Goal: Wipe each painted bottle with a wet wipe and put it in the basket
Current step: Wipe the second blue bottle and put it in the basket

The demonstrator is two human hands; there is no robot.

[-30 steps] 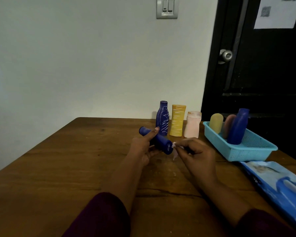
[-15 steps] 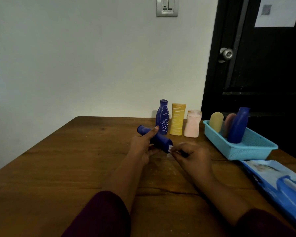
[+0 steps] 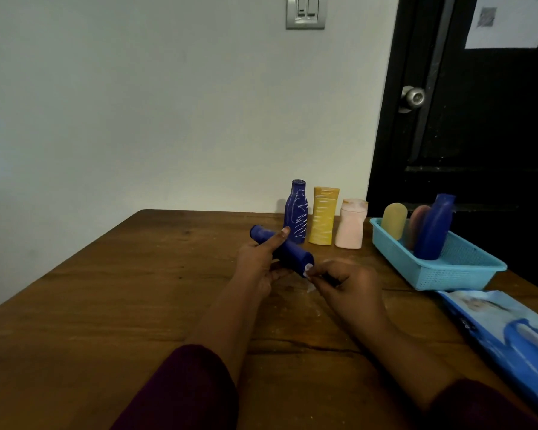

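Observation:
My left hand [image 3: 260, 260] grips a dark blue bottle [image 3: 292, 251] held sideways above the wooden table [image 3: 106, 305], thumb along its top. My right hand [image 3: 345, 282] pinches a small white wet wipe [image 3: 309, 274] against the bottle's near end. Three painted bottles stand at the table's back: a blue one with white streaks [image 3: 296, 211], a yellow one [image 3: 323, 215] and a pale pink one [image 3: 350, 224]. A light blue basket [image 3: 457, 271] on the right holds a yellow bottle [image 3: 393, 221], a pinkish bottle [image 3: 416, 223] and a blue bottle [image 3: 434, 231].
A blue pack of wet wipes [image 3: 510, 330] lies at the table's right edge, in front of the basket. A black door with a round knob [image 3: 413, 97] stands behind the basket. A white wall with a light switch [image 3: 305, 11] backs the table.
My right hand with the wipe has slid slightly lower and closer to the bottle's near end. The left hand and the bottle have barely moved.

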